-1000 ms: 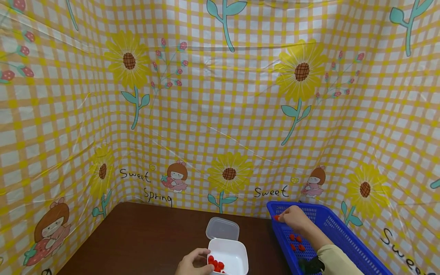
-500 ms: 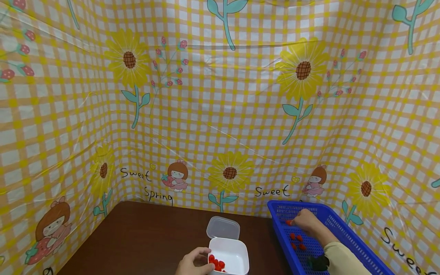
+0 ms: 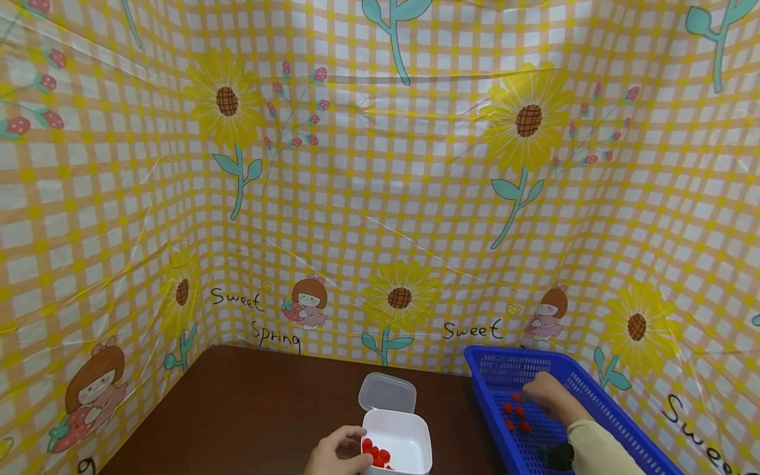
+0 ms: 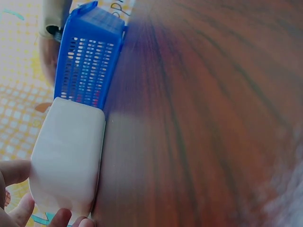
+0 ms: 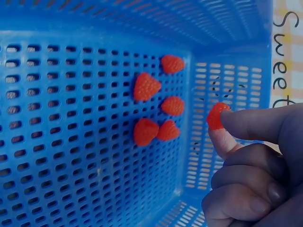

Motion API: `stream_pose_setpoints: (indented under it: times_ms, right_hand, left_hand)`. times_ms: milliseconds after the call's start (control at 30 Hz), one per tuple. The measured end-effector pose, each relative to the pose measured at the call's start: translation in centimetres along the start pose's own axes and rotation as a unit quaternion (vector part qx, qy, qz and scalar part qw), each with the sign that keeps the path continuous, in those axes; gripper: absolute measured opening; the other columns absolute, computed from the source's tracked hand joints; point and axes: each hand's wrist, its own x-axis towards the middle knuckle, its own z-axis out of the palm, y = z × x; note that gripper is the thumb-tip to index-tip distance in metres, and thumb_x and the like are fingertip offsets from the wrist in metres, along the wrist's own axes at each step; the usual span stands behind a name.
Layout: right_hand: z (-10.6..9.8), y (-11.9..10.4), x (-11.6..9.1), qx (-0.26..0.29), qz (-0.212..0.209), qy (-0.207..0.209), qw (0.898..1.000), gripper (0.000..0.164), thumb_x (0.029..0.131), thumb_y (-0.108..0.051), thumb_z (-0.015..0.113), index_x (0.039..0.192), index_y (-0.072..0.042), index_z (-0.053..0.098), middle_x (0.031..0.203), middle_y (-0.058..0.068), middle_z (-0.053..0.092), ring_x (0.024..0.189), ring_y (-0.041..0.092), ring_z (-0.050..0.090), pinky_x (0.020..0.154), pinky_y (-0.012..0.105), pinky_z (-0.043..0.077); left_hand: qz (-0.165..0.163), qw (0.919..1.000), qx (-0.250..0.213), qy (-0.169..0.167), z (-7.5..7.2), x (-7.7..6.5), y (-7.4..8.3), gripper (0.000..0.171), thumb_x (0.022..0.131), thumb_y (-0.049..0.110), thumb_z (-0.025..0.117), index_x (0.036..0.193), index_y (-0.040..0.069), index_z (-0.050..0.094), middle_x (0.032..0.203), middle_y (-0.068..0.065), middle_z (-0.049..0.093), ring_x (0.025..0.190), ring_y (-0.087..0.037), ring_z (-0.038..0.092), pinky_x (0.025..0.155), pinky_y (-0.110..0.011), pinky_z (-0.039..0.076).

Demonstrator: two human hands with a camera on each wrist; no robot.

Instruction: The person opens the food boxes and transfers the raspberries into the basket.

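My right hand [image 3: 549, 390] pinches a red raspberry [image 5: 218, 116] between thumb and index finger, the other fingers curled in. It is over the far part of a blue plastic basket [image 3: 493, 422]. Several more raspberries [image 5: 147, 86] lie on the basket's slotted floor, as the right wrist view shows. My left hand [image 3: 338, 453] holds the left side of a white box [image 3: 410, 445], thumb in front and fingers at its wall. Inside the box, several raspberries [image 3: 375, 455] are gathered in the near left corner. In the left wrist view the fingertips touch the outside of the box [image 4: 68, 151].
A clear lid [image 3: 387, 393] lies behind the white box on the dark brown table [image 3: 267, 402]. Checked cloth [image 3: 332, 218] with sunflowers stands up behind and on both sides. The basket's raised rim [image 3: 483, 396] lies to the right of the box.
My right hand has moved right and slightly nearer inside the basket, with the raspberry in its pinch. The left hand and white box have stayed in place.
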Motion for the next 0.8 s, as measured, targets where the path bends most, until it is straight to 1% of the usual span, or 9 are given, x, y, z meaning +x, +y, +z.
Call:
stream_pose_setpoints:
  times_ms: [100, 200, 300, 367, 467, 600, 700, 733, 800]
  right_hand:
    - [0.0, 0.4, 0.1, -0.013, -0.006, 0.008, 1.000, 0.048, 0.081, 0.001, 0.066, 0.115, 0.028, 0.045, 0.092, 0.029, 0.054, 0.066, 0.024, 0.049, 0.062, 0.036, 0.051]
    - [0.0, 0.6, 0.0, -0.024, -0.015, 0.009, 1.000, 0.063, 0.080, 0.002, 0.067, 0.126, 0.032, 0.037, 0.121, 0.048, 0.047, 0.085, 0.035, 0.053, 0.078, 0.047, 0.055]
    - [0.1, 0.6, -0.2, -0.028, -0.018, 0.007, 0.999, 0.069, 0.081, 0.000, 0.067, 0.130, 0.033, 0.031, 0.135, 0.051, 0.036, 0.094, 0.040, 0.052, 0.087, 0.054, 0.053]
    - [0.2, 0.4, -0.4, -0.026, -0.022, 0.006, 0.999, 0.063, 0.082, 0.000, 0.067, 0.127, 0.032, 0.036, 0.128, 0.050, 0.042, 0.092, 0.039, 0.052, 0.086, 0.052, 0.053]
    - [0.3, -0.1, -0.8, -0.019, -0.032, 0.005, 0.999, 0.051, 0.082, 0.000, 0.066, 0.118, 0.030, 0.045, 0.109, 0.037, 0.053, 0.089, 0.037, 0.053, 0.085, 0.051, 0.053]
    - [0.3, -1.2, -1.0, -0.006, -0.035, 0.001, 0.999, 0.038, 0.083, -0.002, 0.066, 0.107, 0.023, 0.053, 0.092, 0.019, 0.050, 0.074, 0.026, 0.048, 0.068, 0.039, 0.050]
    - [0.5, -2.0, -1.1, 0.014, -0.031, -0.009, 0.999, 0.020, 0.083, -0.004, 0.068, 0.084, 0.009, 0.052, 0.077, 0.009, 0.041, 0.058, 0.016, 0.035, 0.054, 0.031, 0.037]
    - [0.6, -2.3, -1.2, 0.022, -0.032, -0.013, 0.999, 0.021, 0.084, -0.004, 0.068, 0.076, 0.002, 0.049, 0.073, 0.005, 0.038, 0.054, 0.012, 0.029, 0.052, 0.029, 0.034]
    - [0.7, -2.9, -1.4, 0.035, -0.040, -0.021, 0.998, 0.036, 0.085, -0.005, 0.068, 0.066, -0.010, 0.039, 0.065, -0.002, 0.029, 0.051, 0.009, 0.022, 0.048, 0.027, 0.029]
  left_hand:
    - [0.002, 1.0000, 0.004, 0.003, 0.0, 0.0, 0.1, 0.033, 0.084, 0.018, 0.077, 0.115, 0.007, 0.069, 0.098, -0.010, 0.072, 0.086, -0.025, 0.070, 0.083, -0.050, 0.057]
    - [0.002, 1.0000, 0.005, 0.004, 0.1, 0.0, 0.1, 0.033, 0.085, 0.017, 0.077, 0.115, 0.007, 0.069, 0.099, -0.011, 0.072, 0.087, -0.025, 0.070, 0.084, -0.050, 0.057]
    - [-0.001, 1.0000, 0.002, 0.002, 0.0, 0.0, -0.1, 0.033, 0.085, 0.017, 0.077, 0.115, 0.007, 0.068, 0.100, -0.012, 0.072, 0.087, -0.026, 0.070, 0.084, -0.051, 0.057]
    - [-0.004, 1.0000, 0.000, 0.000, 0.0, 0.1, -0.1, 0.033, 0.085, 0.017, 0.077, 0.115, 0.006, 0.068, 0.100, -0.012, 0.072, 0.088, -0.027, 0.070, 0.085, -0.051, 0.057]
    - [-0.013, 0.9999, 0.003, 0.000, 0.0, 0.2, -0.2, 0.033, 0.085, 0.018, 0.078, 0.115, 0.006, 0.068, 0.100, -0.011, 0.071, 0.088, -0.027, 0.070, 0.085, -0.052, 0.057]
    - [-0.021, 0.9998, 0.009, -0.001, 0.0, 0.2, -0.3, 0.035, 0.085, 0.020, 0.078, 0.115, 0.007, 0.068, 0.100, -0.009, 0.072, 0.088, -0.025, 0.070, 0.085, -0.050, 0.057]
    - [-0.018, 0.9998, 0.007, 0.001, -0.1, 0.2, -0.2, 0.035, 0.085, 0.020, 0.078, 0.115, 0.006, 0.068, 0.099, -0.008, 0.072, 0.089, -0.025, 0.070, 0.085, -0.050, 0.058]
    - [-0.012, 0.9999, 0.006, 0.001, -0.1, 0.2, -0.2, 0.035, 0.085, 0.019, 0.078, 0.115, 0.006, 0.068, 0.099, -0.008, 0.071, 0.089, -0.026, 0.071, 0.085, -0.051, 0.057]
    - [-0.012, 0.9999, 0.002, 0.001, 0.0, 0.2, -0.2, 0.034, 0.085, 0.018, 0.078, 0.115, 0.006, 0.068, 0.100, -0.009, 0.072, 0.089, -0.027, 0.071, 0.085, -0.051, 0.058]
